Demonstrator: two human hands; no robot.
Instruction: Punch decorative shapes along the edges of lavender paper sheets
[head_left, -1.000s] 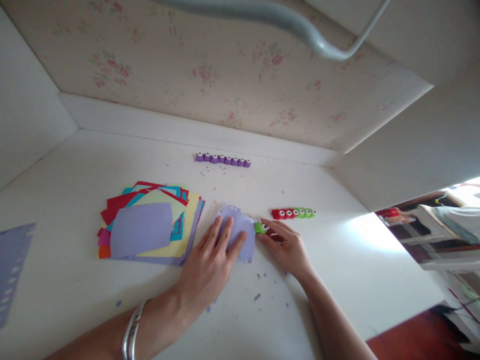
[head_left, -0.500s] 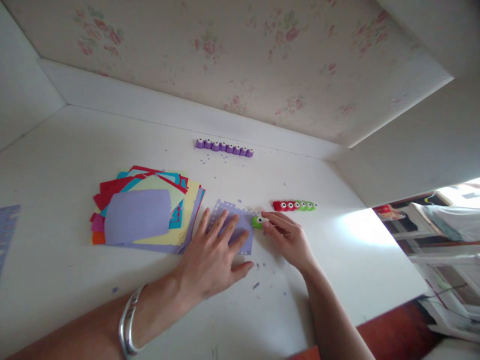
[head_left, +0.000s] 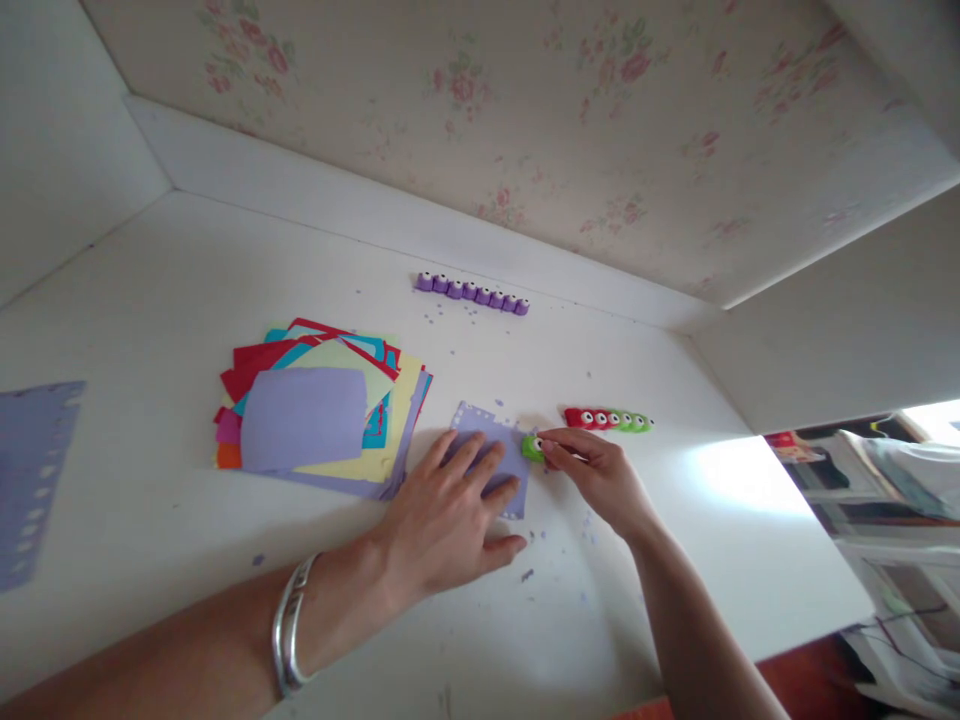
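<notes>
My left hand [head_left: 444,525] lies flat with its fingers spread, pressing a small purple sheet of paper [head_left: 504,436] onto the table. Tiny punched holes run along that sheet's top and left edges, and some show at the bottom. At the sheet's right edge is a small green craft punch [head_left: 532,448] with a white, eye-like button. The thumb and fingers of my right hand [head_left: 600,478] are closed on this punch. Whether the paper sits inside its slot cannot be made out.
A pile of coloured paper [head_left: 304,420] lies left of my hands. A punched purple sheet [head_left: 30,480] is at the far left. Purple punches [head_left: 471,292] line up near the wall; red and green punches [head_left: 609,419] stand beyond my right hand. Small paper bits are scattered about.
The whole view has shifted, so the things appear farther right. Both hands keep about the same place on the paper and the green punch.
</notes>
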